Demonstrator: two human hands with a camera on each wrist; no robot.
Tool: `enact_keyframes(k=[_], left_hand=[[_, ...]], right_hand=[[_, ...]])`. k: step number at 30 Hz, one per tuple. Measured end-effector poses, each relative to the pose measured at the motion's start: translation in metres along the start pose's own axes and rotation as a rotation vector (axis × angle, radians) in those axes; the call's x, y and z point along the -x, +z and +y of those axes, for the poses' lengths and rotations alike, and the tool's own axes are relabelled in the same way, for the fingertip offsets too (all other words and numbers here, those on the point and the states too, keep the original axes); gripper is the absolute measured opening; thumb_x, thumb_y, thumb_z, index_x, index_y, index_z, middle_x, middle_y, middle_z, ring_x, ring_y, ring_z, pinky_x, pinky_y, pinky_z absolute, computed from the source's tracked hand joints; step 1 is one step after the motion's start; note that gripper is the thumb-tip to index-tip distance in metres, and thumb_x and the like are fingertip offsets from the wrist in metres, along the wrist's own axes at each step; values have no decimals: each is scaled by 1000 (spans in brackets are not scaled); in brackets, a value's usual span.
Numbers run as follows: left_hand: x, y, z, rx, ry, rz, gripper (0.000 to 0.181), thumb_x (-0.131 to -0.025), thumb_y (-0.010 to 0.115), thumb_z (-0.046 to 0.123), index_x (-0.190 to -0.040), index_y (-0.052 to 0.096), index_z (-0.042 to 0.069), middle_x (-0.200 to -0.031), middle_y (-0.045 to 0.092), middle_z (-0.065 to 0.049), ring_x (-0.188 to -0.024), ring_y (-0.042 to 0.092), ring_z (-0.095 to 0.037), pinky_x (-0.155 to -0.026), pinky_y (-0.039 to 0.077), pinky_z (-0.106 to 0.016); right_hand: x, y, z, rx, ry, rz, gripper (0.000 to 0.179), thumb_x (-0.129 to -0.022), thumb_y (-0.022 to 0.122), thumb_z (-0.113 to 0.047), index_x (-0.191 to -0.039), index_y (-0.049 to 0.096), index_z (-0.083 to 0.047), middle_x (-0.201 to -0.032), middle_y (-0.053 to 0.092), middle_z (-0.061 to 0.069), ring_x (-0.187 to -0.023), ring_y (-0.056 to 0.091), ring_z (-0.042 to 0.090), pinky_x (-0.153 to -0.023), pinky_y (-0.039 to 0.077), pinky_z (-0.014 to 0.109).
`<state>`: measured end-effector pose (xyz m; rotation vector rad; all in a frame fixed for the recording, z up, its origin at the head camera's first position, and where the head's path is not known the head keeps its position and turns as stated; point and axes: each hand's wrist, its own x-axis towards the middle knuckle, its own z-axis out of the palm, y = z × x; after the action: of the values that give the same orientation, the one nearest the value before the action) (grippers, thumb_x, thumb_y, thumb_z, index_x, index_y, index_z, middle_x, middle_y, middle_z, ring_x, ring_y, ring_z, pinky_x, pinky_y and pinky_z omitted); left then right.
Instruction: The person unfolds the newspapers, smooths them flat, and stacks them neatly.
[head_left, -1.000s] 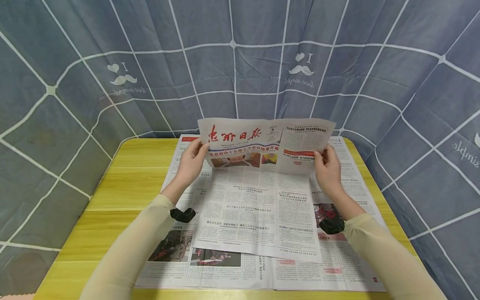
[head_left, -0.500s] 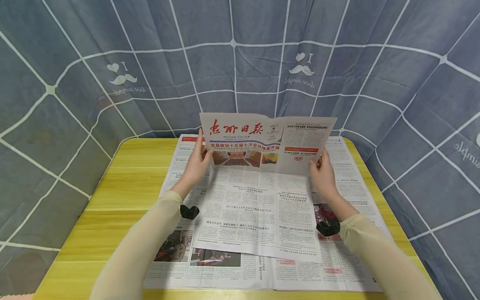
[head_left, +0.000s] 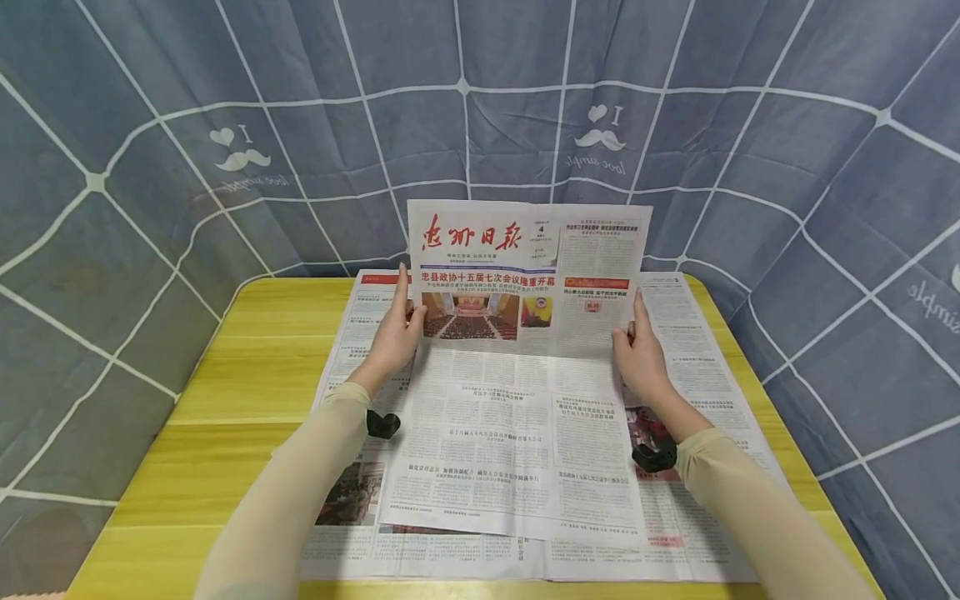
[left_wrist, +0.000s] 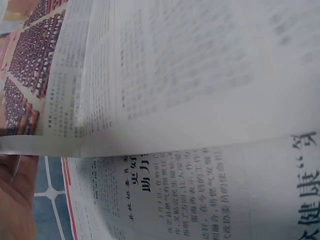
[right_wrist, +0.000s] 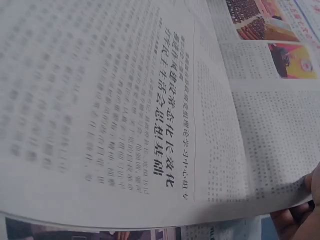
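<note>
A newspaper [head_left: 480,250] with a red masthead is raised at its upper part, which faces me above a bend. Its lower part slopes down toward the front of the table. At its left edge, my left hand [head_left: 393,340] pinches the paper with the thumb in front; one finger points upward along the edge. My right hand [head_left: 641,354] pinches the right edge in the same manner. The left wrist view has the left hand [left_wrist: 17,200] at the paper's edge. Fingertips of the right hand [right_wrist: 310,200] meet the sheet's edge in the right wrist view.
Beneath the held paper, another newspaper [head_left: 690,367] lies spread over the yellow wood-grain table [head_left: 255,358]. A grey-blue curtain [head_left: 517,142] with white grid lines surrounds the table at the back and sides. Black wrist devices [head_left: 384,424] sit at both wrists.
The paper's upper part has tilted upright and its top edge has risen. Its lower edge has slid slightly toward me. Both hands have shifted a little inward, still holding the edges.
</note>
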<state>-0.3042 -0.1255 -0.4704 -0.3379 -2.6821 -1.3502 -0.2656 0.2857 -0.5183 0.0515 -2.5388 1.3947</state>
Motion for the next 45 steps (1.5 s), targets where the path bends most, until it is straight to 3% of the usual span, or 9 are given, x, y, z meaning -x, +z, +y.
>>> enact_keyframes(k=[4,13,16,21,25,27,31,37,45], left_hand=[[1,1,0,-20,15,4,76,-112,43,26,-160,-11,48,-149,48,-24,-88,62,-37,-65,45,-43],[6,2,-2,-58,37,-4,71,-112,42,23,-163,-2,45,-142,55,-17,-68,51,-24,-61,43,-40],[7,3,-2,-64,29,-14,70,-112,41,24,-163,-1,46,-127,60,-19,-62,47,-27,-59,41,-41],[7,4,-3,-101,21,-39,60,-113,38,24,-163,13,46,-146,54,-15,-65,47,-29,-61,38,-40],[7,6,-4,-65,10,-88,53,-114,34,24,-164,21,38,-154,48,-10,-79,53,-31,-74,43,-43],[7,8,-4,-31,5,-116,52,-114,33,25,-165,21,31,-163,37,-6,-109,58,-28,-94,45,-44],[9,12,-6,25,2,-178,56,-114,33,26,-166,14,17,-170,17,-3,-154,20,-23,-121,24,-47],[15,18,-7,73,-51,-252,69,-112,42,26,-166,2,18,-172,2,-6,-156,6,-26,-122,20,-50],[21,22,-11,72,-98,-343,73,-109,49,21,-166,6,13,-171,5,-6,-156,5,-24,-124,13,-48]], right_hand=[[0,-1,0,8,-21,4,74,-110,46,-21,-166,0,-32,-76,40,8,-61,34,22,-56,32,34],[5,-2,0,41,-49,32,67,-111,44,-24,-166,6,-33,-108,63,22,-80,56,31,-69,43,43],[6,-2,0,40,-44,29,62,-112,43,-23,-166,14,-33,-139,56,24,-106,61,37,-83,48,49],[7,-1,1,29,-44,-5,49,-112,41,-17,-161,37,-21,-163,36,9,-147,37,32,-113,36,52],[7,-2,2,20,-40,-21,47,-112,41,-16,-158,41,-16,-161,39,11,-149,33,33,-116,33,52],[8,-1,2,16,-30,-24,47,-112,42,-16,-158,41,-16,-161,39,11,-149,33,33,-116,32,52],[7,-1,4,17,-16,-33,47,-112,42,-18,-159,40,-16,-162,38,9,-150,32,31,-118,30,50],[6,0,7,38,2,-52,48,-112,41,-17,-160,38,-14,-163,36,10,-150,31,32,-118,29,50],[8,-5,4,23,61,-81,48,-112,40,-17,-160,37,-12,-163,34,15,-149,31,36,-116,31,53]])
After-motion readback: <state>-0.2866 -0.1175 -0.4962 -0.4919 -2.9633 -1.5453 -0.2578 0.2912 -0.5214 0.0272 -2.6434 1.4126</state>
